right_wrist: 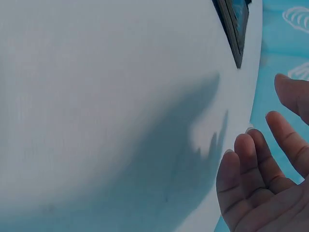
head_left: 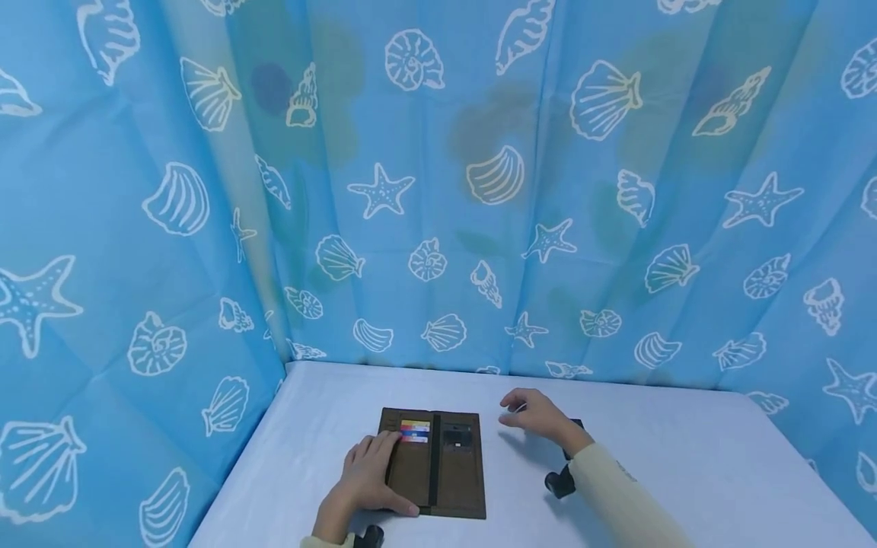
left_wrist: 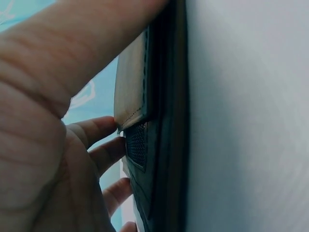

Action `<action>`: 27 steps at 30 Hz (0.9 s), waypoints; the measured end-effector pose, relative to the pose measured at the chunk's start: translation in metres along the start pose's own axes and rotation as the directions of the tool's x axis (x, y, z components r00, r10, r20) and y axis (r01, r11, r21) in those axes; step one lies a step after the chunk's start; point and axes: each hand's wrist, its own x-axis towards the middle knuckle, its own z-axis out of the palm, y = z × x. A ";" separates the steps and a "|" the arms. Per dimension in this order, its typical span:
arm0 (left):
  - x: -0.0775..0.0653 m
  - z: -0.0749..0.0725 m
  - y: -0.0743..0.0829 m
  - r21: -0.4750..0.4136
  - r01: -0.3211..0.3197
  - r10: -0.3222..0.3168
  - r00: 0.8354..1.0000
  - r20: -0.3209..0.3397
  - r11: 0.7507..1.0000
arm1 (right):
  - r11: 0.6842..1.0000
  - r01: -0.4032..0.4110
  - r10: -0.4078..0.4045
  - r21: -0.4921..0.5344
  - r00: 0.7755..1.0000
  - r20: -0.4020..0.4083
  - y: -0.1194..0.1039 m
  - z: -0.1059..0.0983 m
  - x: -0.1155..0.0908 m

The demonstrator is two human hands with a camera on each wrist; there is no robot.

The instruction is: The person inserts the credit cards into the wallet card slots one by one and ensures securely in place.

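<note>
A brown bifold wallet [head_left: 460, 481] lies unfolded on the white table. Several colourful cards [head_left: 415, 431] show in the slots of its left half, and a dark card or clear window [head_left: 457, 437] is on the right half. My left hand [head_left: 368, 473] rests on the wallet's left side, its thumb along the near edge. In the left wrist view, fingertips [left_wrist: 108, 152] touch the wallet's surface [left_wrist: 129, 89]. To the right of the wallet, my right hand [head_left: 537, 417] hovers above the table with loosely bent fingers, holding nothing. The right wrist view catches a wallet corner [right_wrist: 234, 34].
The white table [head_left: 685, 449] extends to the right of the wallet. A blue curtain [head_left: 438, 213] with white shell and starfish prints hangs behind the table and along its left side. Dark straps with black devices [head_left: 562, 481] are on both wrists.
</note>
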 end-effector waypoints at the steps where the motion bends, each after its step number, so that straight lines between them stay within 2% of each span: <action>1: 0.000 0.000 0.000 0.003 0.000 0.000 1.000 0.001 1.000 | 1.000 -0.008 0.008 -0.002 1.000 -0.007 0.002 -0.002 0.000; 9: 0.002 -0.003 -0.001 0.022 -0.023 0.023 1.000 0.009 0.999 | 0.999 -0.034 0.034 -0.013 0.999 -0.032 0.016 -0.020 -0.003; 20: 0.000 0.003 -0.004 0.005 0.001 -0.001 1.000 0.015 1.000 | 0.998 -0.059 0.058 -0.012 0.995 -0.084 0.045 -0.042 -0.009; 27: 0.001 0.001 -0.002 0.013 -0.001 0.001 1.000 0.002 1.000 | 0.986 -0.151 0.158 0.069 0.980 -0.121 0.064 -0.051 -0.012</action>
